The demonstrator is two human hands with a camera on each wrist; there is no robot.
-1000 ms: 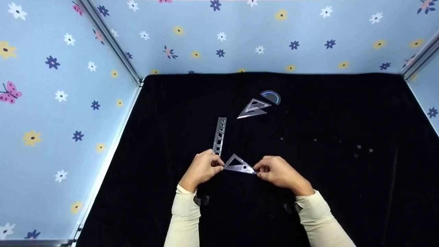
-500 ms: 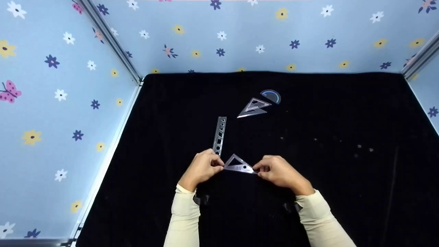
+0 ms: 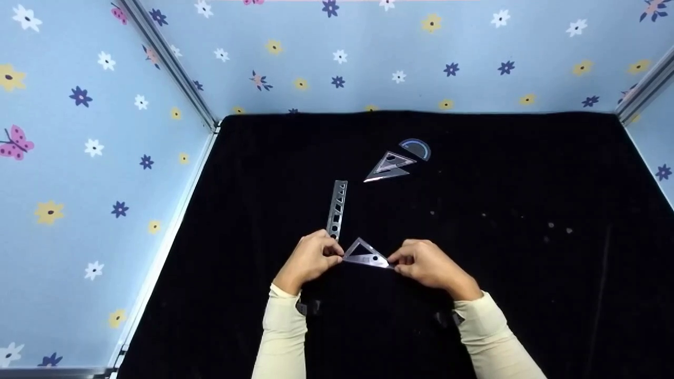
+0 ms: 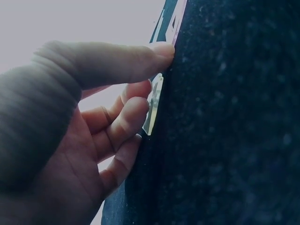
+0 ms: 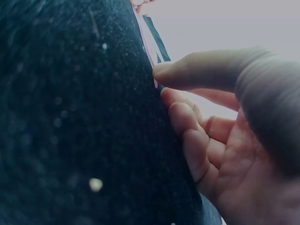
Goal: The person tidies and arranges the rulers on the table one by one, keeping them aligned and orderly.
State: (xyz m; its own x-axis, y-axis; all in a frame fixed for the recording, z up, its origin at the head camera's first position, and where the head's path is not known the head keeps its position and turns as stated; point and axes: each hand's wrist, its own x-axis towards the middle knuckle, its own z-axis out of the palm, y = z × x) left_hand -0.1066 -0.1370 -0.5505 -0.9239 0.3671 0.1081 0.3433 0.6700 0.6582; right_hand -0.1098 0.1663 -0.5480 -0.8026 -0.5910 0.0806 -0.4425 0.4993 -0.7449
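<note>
We see the left hand point(image 3: 308, 259) and right hand point(image 3: 426, 261) each in a pinching grip on opposite corners of the small clear plastic triangle ruler point(image 3: 364, 255), low over the black tabletop point(image 3: 526, 184), just below the straight clear ruler point(image 3: 337, 209).

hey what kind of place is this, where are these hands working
Probably a staged tabletop booth rather than a home desk: a black cloth table, blue flower-patterned walls with metal corner rails, and only clear drafting tools, like the small set square both hands pinch.
</note>
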